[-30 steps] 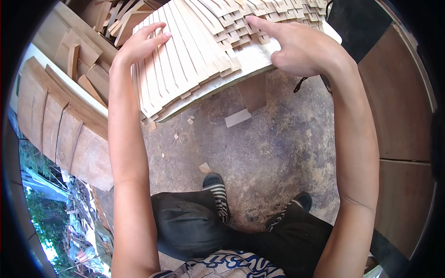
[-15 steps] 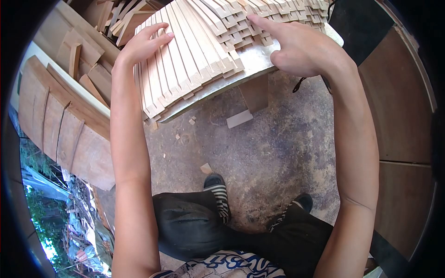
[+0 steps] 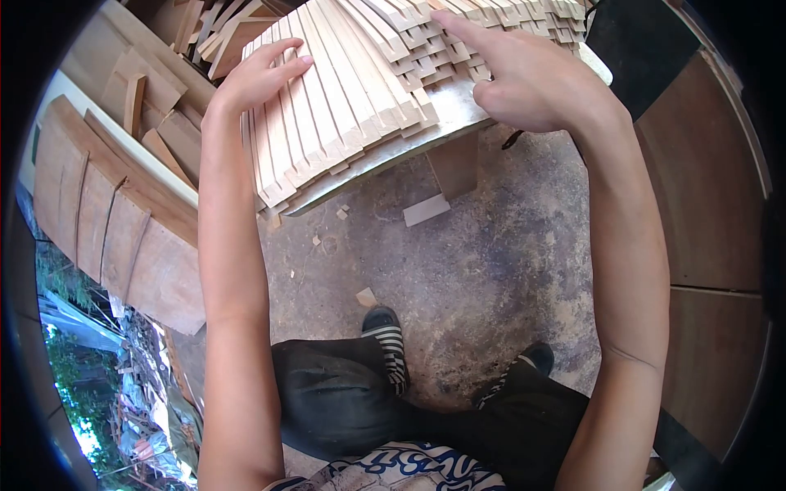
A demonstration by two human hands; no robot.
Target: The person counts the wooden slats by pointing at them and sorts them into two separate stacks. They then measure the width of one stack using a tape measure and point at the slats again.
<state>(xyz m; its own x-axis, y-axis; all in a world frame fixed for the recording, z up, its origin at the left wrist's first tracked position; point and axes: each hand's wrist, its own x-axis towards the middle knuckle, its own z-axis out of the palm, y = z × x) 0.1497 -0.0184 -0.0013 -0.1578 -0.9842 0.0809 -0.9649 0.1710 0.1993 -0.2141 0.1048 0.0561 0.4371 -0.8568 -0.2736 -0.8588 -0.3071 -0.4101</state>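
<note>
Pale wooden slats (image 3: 327,106) lie side by side in a row across the left part of a table (image 3: 458,106). On them rests my left hand (image 3: 255,78), its thumb and fingers apart and nothing gripped. To the right, more slats with notched ends (image 3: 422,53) are piled in several layers. My right hand (image 3: 528,78) is over this pile, index finger stretched out with its tip at the slat ends. Its thumb points down near the table edge, and the other fingers are mostly hidden behind the hand. I see nothing held in it.
Wood offcuts (image 3: 233,37) are heaped beyond the table at the left. A curved wooden panel (image 3: 123,221) stands at the left, and brown boards (image 3: 704,188) are on the right. A light block (image 3: 426,210) and small scraps lie on the concrete floor (image 3: 491,270).
My right index fingertip has moved slightly left and farther up along the slat ends. My left hand stays on the slats, and the whole view has shifted a little.
</note>
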